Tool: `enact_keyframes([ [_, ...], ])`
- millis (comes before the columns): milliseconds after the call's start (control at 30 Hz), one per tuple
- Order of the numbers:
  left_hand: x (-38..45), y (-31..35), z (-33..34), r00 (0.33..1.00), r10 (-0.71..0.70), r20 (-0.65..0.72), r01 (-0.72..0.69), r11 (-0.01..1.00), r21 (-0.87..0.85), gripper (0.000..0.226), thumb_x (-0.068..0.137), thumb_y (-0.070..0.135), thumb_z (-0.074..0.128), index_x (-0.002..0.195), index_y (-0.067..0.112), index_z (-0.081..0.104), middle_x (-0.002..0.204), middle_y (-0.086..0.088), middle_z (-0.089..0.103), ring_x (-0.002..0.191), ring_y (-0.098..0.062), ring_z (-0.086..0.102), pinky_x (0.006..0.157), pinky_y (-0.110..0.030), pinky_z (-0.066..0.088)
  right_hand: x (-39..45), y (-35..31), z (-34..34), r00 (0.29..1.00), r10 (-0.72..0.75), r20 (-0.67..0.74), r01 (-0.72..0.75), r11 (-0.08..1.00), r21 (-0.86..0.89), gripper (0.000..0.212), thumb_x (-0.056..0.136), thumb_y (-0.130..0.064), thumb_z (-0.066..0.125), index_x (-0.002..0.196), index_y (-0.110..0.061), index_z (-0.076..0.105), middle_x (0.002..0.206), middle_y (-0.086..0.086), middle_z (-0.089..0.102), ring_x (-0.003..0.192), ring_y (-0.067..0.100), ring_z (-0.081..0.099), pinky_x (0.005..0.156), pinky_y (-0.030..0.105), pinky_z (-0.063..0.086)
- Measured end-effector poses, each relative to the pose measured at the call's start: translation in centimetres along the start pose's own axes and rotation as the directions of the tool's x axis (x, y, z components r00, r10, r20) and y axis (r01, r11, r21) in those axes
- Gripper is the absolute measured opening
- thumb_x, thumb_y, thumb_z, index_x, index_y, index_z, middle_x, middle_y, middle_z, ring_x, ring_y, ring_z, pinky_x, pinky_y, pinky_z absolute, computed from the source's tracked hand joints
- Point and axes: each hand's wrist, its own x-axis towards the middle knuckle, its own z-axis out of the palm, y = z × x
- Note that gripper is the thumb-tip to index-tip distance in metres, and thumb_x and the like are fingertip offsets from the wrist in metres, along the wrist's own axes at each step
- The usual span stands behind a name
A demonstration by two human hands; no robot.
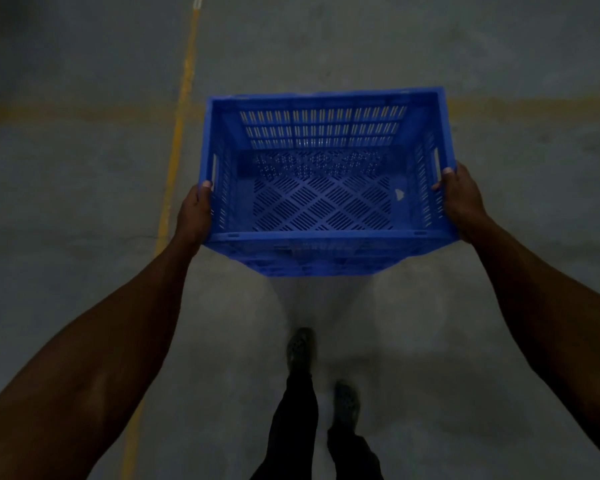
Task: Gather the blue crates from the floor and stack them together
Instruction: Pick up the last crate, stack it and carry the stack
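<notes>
Blue crate [326, 188], empty, is carried level above the concrete floor [84, 168], the left hand [194, 213] and right hand [463, 199] each grasping a side rim by its handle slot; keeping it level should ease stacking, yellow lines [179, 133] beyond.

- A grey concrete floor [66, 220] fills the whole view — dull, mottled and dimly lit, darker toward the far edge.
- A worn yellow painted line [174, 161] runs lengthwise along it, passing just outside the left hand and on under the left forearm.
- A fainter, scuffed yellow band [534, 106] crosses the floor beyond both hands — it meets the long line at a right angle.
- Between the arms the concrete shows a paler, brighter patch [402, 323].
</notes>
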Motion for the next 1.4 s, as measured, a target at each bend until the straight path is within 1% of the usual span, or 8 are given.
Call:
enact_keyframes([
  [200,1.5,0.2,0.1,1.0,0.012,0.001,-0.012,1.0,0.0,0.048,0.107,0.05,0.03,0.131,0.018,0.057,0.123,-0.001,0.057,0.108,-0.017,0.054,0.086,-0.028,0.04,1.9,-0.7,0.2,0.999,-0.032,0.007,0.032,0.999,-0.031,0.043,0.106,-0.037,0.029,0.139,-0.015,0.046,0.098,0.004,0.062,0.089,0.019,0.057,0.075,0.029,0.039],
  [367,0.3,-0.1,-0.1,1.0,0.002,-0.01,-0.002,1.0,-0.013,0.05,0.106,0.053,0.03,0.129,0.019,0.059,0.12,-0.001,0.058,0.106,-0.019,0.056,0.084,-0.028,0.04,0.7,-0.1,0.0,0.999,-0.032,0.012,0.032,0.999,-0.015,0.043,0.106,-0.037,0.029,0.136,-0.013,0.048,0.099,0.004,0.061,0.091,0.02,0.056,0.071,0.029,0.042],
  [533,0.3,-0.7,-0.5,0.997,-0.077,-0.004,0.077,0.996,-0.05,0.065,0.096,0.07,0.034,0.118,0.019,0.067,0.12,-0.009,0.067,0.107,-0.029,0.065,0.093,-0.047,0.054,-0.2,0.4,-0.1,1.0,-0.025,0.01,0.025,0.999,-0.02,0.043,0.106,-0.037,0.029,0.138,-0.014,0.046,0.1,0.004,0.06,0.092,0.02,0.056,0.077,0.029,0.039],
  [700,0.7,-0.1,-0.1,0.996,-0.09,-0.008,0.089,0.994,-0.067,0.057,0.102,0.061,0.034,0.116,0.018,0.067,0.115,-0.007,0.065,0.103,-0.027,0.063,0.088,-0.041,0.051,0.2,0.3,0.1,1.0,-0.022,-0.005,0.022,1.0,0.021,0.044,0.104,-0.042,0.03,0.138,-0.02,0.046,0.098,0.003,0.063,0.091,0.023,0.061,0.081,0.037,0.048],
  [967,0.2,0.2,0.0,0.998,-0.069,-0.011,0.069,0.997,-0.046,0.056,0.105,0.054,0.032,0.119,0.014,0.067,0.115,-0.006,0.062,0.099,-0.022,0.058,0.081,-0.03,0.041,0.2,0.3,0.1,1.0,0.014,0.002,-0.014,1.0,0.026,0.046,0.104,-0.042,0.03,0.142,-0.021,0.043,0.1,0.003,0.062,0.095,0.022,0.06,0.082,0.034,0.047],
  [1067,0.5,-0.3,-0.4,0.998,-0.064,-0.007,0.064,0.997,-0.054,0.058,0.103,0.059,0.032,0.117,0.016,0.068,0.115,-0.009,0.066,0.102,-0.027,0.063,0.085,-0.038,0.05,-0.1,0.5,0.3,1.0,0.02,0.008,-0.02,0.999,0.026,0.045,0.104,-0.043,0.029,0.14,-0.02,0.045,0.1,0.002,0.062,0.096,0.024,0.061,0.086,0.039,0.049],
  [1200,0.9,-0.8,-0.9,0.997,-0.08,0.007,0.08,0.995,-0.055,0.061,0.097,0.069,0.032,0.112,0.023,0.069,0.118,-0.01,0.069,0.106,-0.029,0.066,0.095,-0.05,0.054,-0.9,0.7,0.5,0.999,0.039,0.01,-0.04,0.998,0.048,0.044,0.104,-0.041,0.029,0.14,-0.022,0.045,0.1,0.002,0.061,0.093,0.02,0.059,0.085,0.037,0.048],
  [1400,0.4,-0.7,-0.1,0.996,-0.087,-0.012,0.086,0.995,-0.056,0.063,0.099,0.066,0.033,0.12,0.019,0.068,0.125,-0.009,0.066,0.112,-0.028,0.063,0.098,-0.048,0.052,0.0,1.1,0.1,0.999,0.032,0.004,-0.033,0.998,0.057,0.044,0.102,-0.045,0.031,0.139,-0.026,0.046,0.095,-0.002,0.063,0.097,0.024,0.063,0.088,0.044,0.052],
])
